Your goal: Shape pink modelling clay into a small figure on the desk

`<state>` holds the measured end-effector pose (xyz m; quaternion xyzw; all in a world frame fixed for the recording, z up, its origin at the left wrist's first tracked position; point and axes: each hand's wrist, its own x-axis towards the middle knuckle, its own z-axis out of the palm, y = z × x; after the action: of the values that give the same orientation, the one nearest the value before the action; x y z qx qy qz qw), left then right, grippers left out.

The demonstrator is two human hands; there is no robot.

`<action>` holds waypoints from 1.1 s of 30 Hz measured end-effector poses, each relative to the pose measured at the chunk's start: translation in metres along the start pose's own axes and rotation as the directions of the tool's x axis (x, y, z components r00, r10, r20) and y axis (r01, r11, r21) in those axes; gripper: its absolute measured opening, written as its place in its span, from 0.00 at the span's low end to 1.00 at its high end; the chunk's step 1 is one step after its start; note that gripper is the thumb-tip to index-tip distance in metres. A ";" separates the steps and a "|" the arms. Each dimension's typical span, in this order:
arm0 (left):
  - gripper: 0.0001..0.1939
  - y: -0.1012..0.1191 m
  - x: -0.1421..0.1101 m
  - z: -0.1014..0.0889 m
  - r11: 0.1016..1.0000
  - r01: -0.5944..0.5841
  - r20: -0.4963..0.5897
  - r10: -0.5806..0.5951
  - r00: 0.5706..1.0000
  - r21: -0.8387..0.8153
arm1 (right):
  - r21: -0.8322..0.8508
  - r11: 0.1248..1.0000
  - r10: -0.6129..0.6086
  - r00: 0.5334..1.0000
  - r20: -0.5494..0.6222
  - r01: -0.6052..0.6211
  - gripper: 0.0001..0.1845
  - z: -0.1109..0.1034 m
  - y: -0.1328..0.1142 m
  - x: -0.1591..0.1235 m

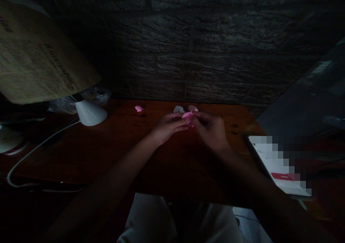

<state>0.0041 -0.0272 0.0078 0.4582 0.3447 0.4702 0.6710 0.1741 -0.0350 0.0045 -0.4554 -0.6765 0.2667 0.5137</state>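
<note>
Both hands meet above the wooden table, pinching one bright pink piece of what looks like modelling clay (187, 116). My left hand (168, 126) holds it from the left with bent fingers. From the right, the thumb and fingers of my right hand (212, 130) press on it. Just behind the hands lie a white lump (178, 109) and a pale pink lump (192, 108), each partly hidden by the fingers. Farther left on the tabletop sits a small pink lump (138, 108). The dim light hides the finer shape of the held piece.
A lamp with a white base (91, 113) and newsprint shade (40, 56) stands left, its white cord (40, 144) trailing forward. A brick wall (175, 42) rises behind the wooden table (151, 157). A flat white, partly pixelated object (265, 153) lies right.
</note>
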 end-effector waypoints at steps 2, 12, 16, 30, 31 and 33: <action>0.12 0.001 0.000 0.000 1.000 0.025 -0.007 -0.025 1.000 -0.017 | 0.029 0.999 0.016 1.000 0.012 -0.017 0.13 0.000 -0.001 0.001; 0.14 -0.002 0.001 -0.004 0.999 0.032 -0.033 -0.031 0.999 0.031 | 0.183 0.969 0.141 0.978 0.153 -0.168 0.17 -0.008 -0.007 0.008; 0.13 -0.003 0.001 -0.004 0.982 -0.072 -0.027 0.078 0.997 0.173 | 0.108 0.989 0.087 0.990 0.115 -0.100 0.13 -0.009 -0.002 0.008; 0.07 -0.007 0.003 -0.008 0.688 -0.465 -0.003 0.562 0.827 0.557 | 0.054 0.987 0.133 0.956 0.263 -0.153 0.20 -0.002 -0.004 0.004; 0.08 -0.007 0.004 -0.009 0.715 -0.455 -0.004 0.538 0.843 0.531 | 0.048 0.988 0.128 0.955 0.269 -0.146 0.20 -0.002 -0.003 0.004; 0.09 -0.007 0.006 -0.011 0.761 -0.433 -0.007 0.498 0.867 0.483 | 0.036 0.989 0.128 0.953 0.274 -0.143 0.20 -0.002 0.000 0.004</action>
<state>-0.0015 -0.0193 -0.0028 0.6438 0.3670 0.5551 0.3777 0.1759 -0.0316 0.0073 -0.4457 -0.6997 0.3797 0.4094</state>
